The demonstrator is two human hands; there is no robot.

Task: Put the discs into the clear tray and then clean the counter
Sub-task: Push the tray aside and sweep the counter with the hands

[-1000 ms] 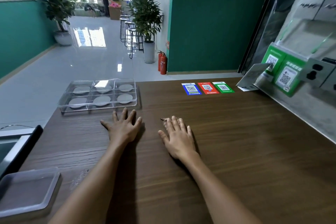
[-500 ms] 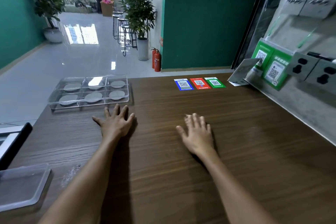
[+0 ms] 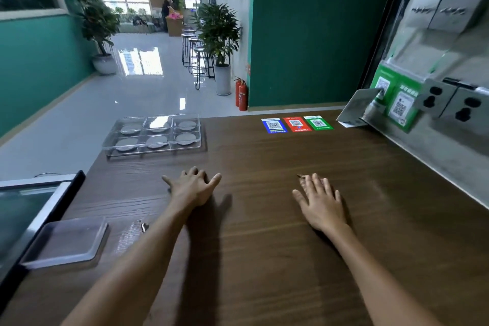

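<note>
The clear tray (image 3: pixel 201 132) stands at the far left of the wooden counter (image 3: pixel 264 246). Each of its compartments holds a grey disc (image 3: pixel 185 138). My left hand (image 3: pixel 192 188) rests palm down on the counter, just in front of the tray, fingers spread and holding nothing. Further right, my right hand (image 3: pixel 318 202) also lies flat on the wood with fingers apart. A small dark speck shows at its fingertips; I cannot tell what it is.
A clear plastic lid (image 3: pixel 66 242) lies at the near left edge beside a glass-topped unit (image 3: pixel 29 209). Three QR stickers (image 3: pixel 296 123) sit at the far edge. A card (image 3: pixel 356 111) leans by the right wall with sockets (image 3: pixel 449 103). Beyond the counter is open floor.
My right hand has slid to the right across the counter, away from the left hand. My left hand has stayed roughly in place in front of the tray.
</note>
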